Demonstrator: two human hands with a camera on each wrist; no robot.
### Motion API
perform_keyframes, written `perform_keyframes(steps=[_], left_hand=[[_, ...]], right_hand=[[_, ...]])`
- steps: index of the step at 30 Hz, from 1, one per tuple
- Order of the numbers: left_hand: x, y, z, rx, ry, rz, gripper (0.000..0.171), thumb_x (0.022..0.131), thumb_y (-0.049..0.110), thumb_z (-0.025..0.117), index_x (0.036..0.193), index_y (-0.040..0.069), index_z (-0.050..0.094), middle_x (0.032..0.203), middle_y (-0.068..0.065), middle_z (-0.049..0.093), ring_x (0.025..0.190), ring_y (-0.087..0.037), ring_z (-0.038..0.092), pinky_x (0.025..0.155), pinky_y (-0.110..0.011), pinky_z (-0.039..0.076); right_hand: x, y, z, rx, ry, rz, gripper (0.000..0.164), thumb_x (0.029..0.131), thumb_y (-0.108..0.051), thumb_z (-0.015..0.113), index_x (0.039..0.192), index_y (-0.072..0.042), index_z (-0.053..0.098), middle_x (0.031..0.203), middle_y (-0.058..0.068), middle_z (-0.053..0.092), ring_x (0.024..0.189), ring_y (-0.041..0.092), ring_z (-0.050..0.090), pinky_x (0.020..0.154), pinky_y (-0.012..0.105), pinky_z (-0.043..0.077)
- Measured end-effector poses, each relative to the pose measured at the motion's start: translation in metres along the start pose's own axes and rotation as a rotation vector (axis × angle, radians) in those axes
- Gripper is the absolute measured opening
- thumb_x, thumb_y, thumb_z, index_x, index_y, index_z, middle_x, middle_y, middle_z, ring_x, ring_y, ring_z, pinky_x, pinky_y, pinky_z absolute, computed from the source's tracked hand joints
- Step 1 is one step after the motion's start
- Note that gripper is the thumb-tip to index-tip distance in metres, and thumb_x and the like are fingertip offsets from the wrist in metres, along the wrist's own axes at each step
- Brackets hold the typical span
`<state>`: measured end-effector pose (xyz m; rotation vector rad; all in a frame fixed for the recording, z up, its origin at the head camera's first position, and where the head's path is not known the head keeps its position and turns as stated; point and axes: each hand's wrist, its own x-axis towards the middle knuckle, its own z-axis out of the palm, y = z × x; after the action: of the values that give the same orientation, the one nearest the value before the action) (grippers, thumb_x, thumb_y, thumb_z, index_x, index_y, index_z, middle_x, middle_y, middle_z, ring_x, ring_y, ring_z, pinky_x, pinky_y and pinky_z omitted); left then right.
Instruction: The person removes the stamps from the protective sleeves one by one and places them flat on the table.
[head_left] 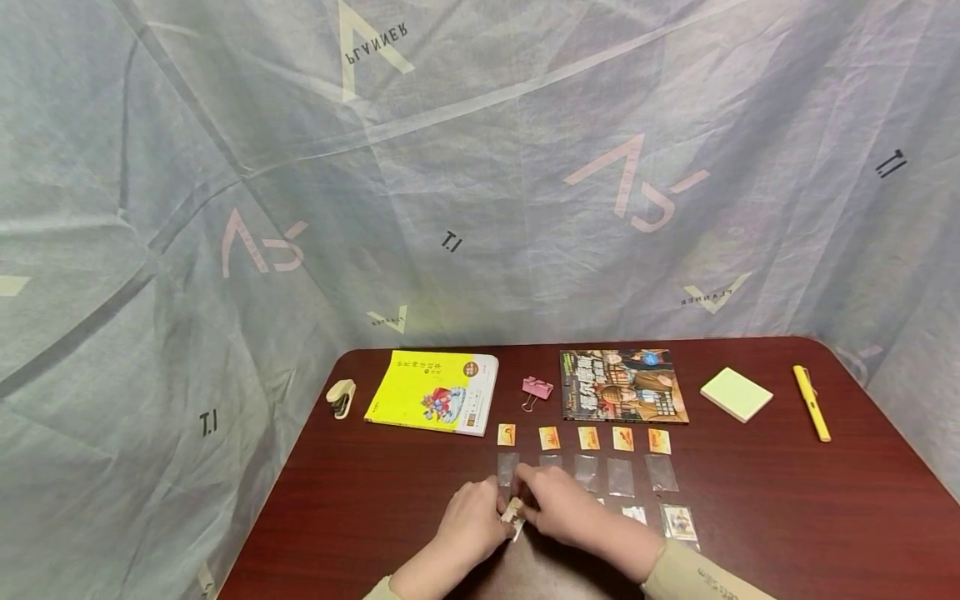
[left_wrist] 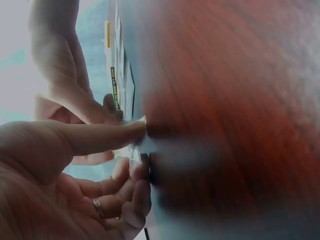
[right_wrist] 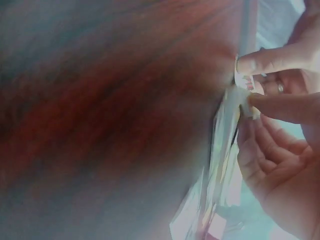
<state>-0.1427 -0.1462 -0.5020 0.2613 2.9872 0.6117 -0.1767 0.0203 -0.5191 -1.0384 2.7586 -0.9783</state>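
Between both hands, low in the middle of the head view, is a small printed card (head_left: pixel 513 510) with a glossy, clear plastic-looking part at its lower end. My left hand (head_left: pixel 472 518) pinches it from the left, thumb against fingers, with a ring showing in the left wrist view. On the other side my right hand (head_left: pixel 561 505) pinches its upper edge with thumb and fingertips. Just beyond the hands lies a clear plastic sleeve (head_left: pixel 507 468). Fingers cover much of the card, and whether it sits inside a sleeve cannot be told.
Several orange cards (head_left: pixel 588 437) form a row above several clear sleeves (head_left: pixel 620 477). A sleeved picture card (head_left: pixel 680 523) lies right. Farther back are a stapler (head_left: pixel 341 398), yellow book (head_left: pixel 431 392), pink binder clip (head_left: pixel 537 387), comic book (head_left: pixel 624 386), note pad (head_left: pixel 737 394) and yellow pen (head_left: pixel 812 403).
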Motion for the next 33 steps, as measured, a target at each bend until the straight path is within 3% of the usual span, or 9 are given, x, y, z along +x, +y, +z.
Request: perform_keyframes(steps=[4, 11, 14, 18, 23, 27, 30, 33], left_hand=[[0.005, -0.006, -0.004, -0.137, -0.037, -0.003, 0.035, 0.059, 0.025, 0.086, 0.073, 0.017, 0.055, 0.060, 0.010, 0.051, 0.055, -0.006, 0.046, 0.050, -0.024, 0.036], [0.018, -0.015, -0.014, -0.567, -0.130, 0.085, 0.011, 0.074, 0.015, 0.076, 0.077, 0.011, 0.066, 0.067, 0.001, 0.064, 0.058, -0.006, 0.055, 0.052, -0.022, 0.045], [0.021, -0.016, -0.016, -0.702, -0.161, 0.111, 0.006, 0.080, 0.014, 0.071, 0.080, 0.009, 0.068, 0.071, -0.006, 0.065, 0.058, -0.010, 0.056, 0.051, -0.029, 0.047], [0.021, -0.016, -0.017, -0.835, -0.202, 0.094, 0.007, 0.083, 0.012, 0.068, 0.086, 0.005, 0.067, 0.074, -0.011, 0.063, 0.052, -0.019, 0.054, 0.044, -0.041, 0.045], [0.022, -0.013, -0.017, -0.875, -0.240, 0.075, 0.008, 0.084, 0.015, 0.068, 0.088, 0.009, 0.067, 0.077, -0.008, 0.062, 0.052, -0.027, 0.054, 0.042, -0.043, 0.043], [0.023, -0.012, -0.017, -0.890, -0.267, 0.073, 0.009, 0.083, 0.018, 0.069, 0.088, 0.011, 0.067, 0.078, -0.022, 0.061, 0.052, -0.034, 0.052, 0.040, -0.043, 0.041], [0.022, -0.012, -0.016, -0.903, -0.280, 0.080, 0.009, 0.083, 0.019, 0.069, 0.088, 0.011, 0.067, 0.079, -0.028, 0.060, 0.051, -0.037, 0.050, 0.037, -0.044, 0.038], [0.022, -0.011, -0.016, -0.897, -0.277, 0.094, 0.009, 0.083, 0.020, 0.069, 0.088, 0.012, 0.067, 0.077, -0.023, 0.061, 0.051, -0.034, 0.050, 0.037, -0.046, 0.038]], right_hand=[[-0.001, 0.003, -0.009, 0.222, -0.033, 0.049, 0.018, 0.078, -0.009, 0.071, 0.089, -0.016, 0.059, 0.070, -0.010, 0.062, 0.063, -0.002, 0.055, 0.058, 0.020, 0.046], [-0.002, 0.013, -0.027, 0.605, -0.028, 0.131, 0.017, 0.080, -0.009, 0.070, 0.094, -0.007, 0.061, 0.078, 0.007, 0.066, 0.065, 0.019, 0.063, 0.056, 0.028, 0.051], [-0.003, 0.019, -0.031, 0.812, -0.032, 0.140, 0.020, 0.084, -0.008, 0.067, 0.099, 0.002, 0.059, 0.081, 0.020, 0.065, 0.064, 0.029, 0.063, 0.054, 0.036, 0.052], [-0.007, 0.024, -0.033, 1.025, -0.059, 0.141, 0.025, 0.087, -0.005, 0.062, 0.106, 0.009, 0.054, 0.086, 0.027, 0.062, 0.064, 0.025, 0.063, 0.055, 0.035, 0.052], [-0.010, 0.028, -0.033, 1.220, -0.109, 0.117, 0.027, 0.088, -0.001, 0.056, 0.111, 0.013, 0.048, 0.090, 0.018, 0.062, 0.070, 0.018, 0.060, 0.061, 0.027, 0.051], [-0.013, 0.032, -0.032, 1.330, -0.162, 0.120, 0.025, 0.090, 0.000, 0.052, 0.112, 0.011, 0.047, 0.090, 0.012, 0.062, 0.074, 0.017, 0.058, 0.065, 0.027, 0.049], [-0.015, 0.033, -0.031, 1.326, -0.157, 0.124, 0.024, 0.090, -0.001, 0.053, 0.111, 0.009, 0.047, 0.090, 0.009, 0.060, 0.074, 0.015, 0.056, 0.065, 0.026, 0.048], [-0.016, 0.032, -0.031, 1.202, -0.097, 0.138, 0.025, 0.089, -0.005, 0.058, 0.108, 0.008, 0.048, 0.088, 0.010, 0.059, 0.070, 0.015, 0.056, 0.062, 0.029, 0.050]])
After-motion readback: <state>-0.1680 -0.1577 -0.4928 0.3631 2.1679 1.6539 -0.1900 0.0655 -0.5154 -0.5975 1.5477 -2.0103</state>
